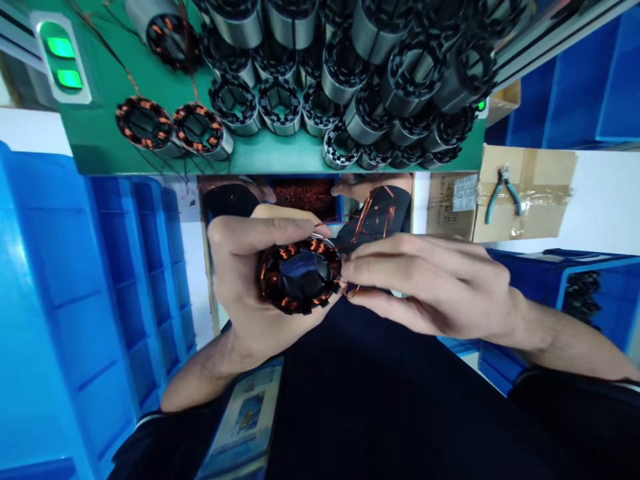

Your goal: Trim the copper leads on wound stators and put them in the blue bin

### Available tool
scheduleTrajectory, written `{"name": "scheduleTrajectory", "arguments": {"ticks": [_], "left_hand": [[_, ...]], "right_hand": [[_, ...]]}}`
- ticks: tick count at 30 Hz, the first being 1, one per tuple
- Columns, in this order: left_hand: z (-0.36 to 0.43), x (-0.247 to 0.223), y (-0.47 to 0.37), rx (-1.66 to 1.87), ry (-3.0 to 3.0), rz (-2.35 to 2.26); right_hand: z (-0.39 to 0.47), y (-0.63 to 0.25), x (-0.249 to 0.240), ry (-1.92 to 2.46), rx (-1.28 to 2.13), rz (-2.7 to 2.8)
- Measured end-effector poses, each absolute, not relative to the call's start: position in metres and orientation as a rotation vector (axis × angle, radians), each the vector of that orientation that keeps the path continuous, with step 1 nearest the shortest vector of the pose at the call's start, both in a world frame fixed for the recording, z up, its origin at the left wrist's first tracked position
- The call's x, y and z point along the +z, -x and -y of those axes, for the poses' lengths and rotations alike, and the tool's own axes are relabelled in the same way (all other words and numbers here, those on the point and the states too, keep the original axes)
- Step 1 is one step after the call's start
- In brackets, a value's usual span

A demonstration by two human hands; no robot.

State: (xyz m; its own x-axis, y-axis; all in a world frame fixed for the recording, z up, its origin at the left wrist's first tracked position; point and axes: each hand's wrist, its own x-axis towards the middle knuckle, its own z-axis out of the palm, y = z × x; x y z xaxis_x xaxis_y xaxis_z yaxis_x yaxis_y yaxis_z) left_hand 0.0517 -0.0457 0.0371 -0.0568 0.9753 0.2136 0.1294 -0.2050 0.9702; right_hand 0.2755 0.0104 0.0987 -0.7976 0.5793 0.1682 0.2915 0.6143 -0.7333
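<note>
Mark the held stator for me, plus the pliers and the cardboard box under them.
Stator [287, 252]: head view, copper winding, upper left of its ring.
Pliers [504, 178]: head view, joint where the handles meet.
Cardboard box [543, 170]: head view, panel beside the pliers.

Colour-wise, the held wound stator had copper-orange coils alternating with black slots, and the loose wire was shiny copper too. The unwound stators were silvery grey with black toothed rims. Worktop was plain green, indicator lights neon green, stacked bins bright blue, carton kraft brown, pliers teal-handled, shirt basically black.
</note>
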Motion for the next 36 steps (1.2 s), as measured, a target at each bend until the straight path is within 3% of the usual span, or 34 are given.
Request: {"name": "scheduleTrajectory", "arguments": {"ticks": [3, 6, 11, 18, 25, 36], "left_hand": [[0.045, 0.039, -0.053, 1.536, -1.444, -1.362], [0.046, 0.033, -0.052, 1.469, -1.487, -1.255], [0.050, 0.009, -0.051, 1.682, -1.443, -1.116], [0.051, 0.012, -0.041, 1.401, -1.740, -1.373], [0.055, 0.015, -0.048, 1.206, -1.806, -1.354], [0.048, 0.035, -0.043, 1.543, -1.653, -1.187]], "right_hand": [[-0.015, -0.275, 0.096, 0.786, 1.172, 2.422], [-0.024, -0.281, 0.085, 0.828, 1.264, 2.396], [-0.040, -0.295, 0.052, 0.912, 1.297, 2.393], [-0.027, -0.297, 0.100, 1.006, 0.767, 2.295], [-0.014, -0.255, 0.088, 0.957, 1.379, 2.439], [-0.041, -0.258, 0.112, 0.520, 1.551, 2.514]]}}
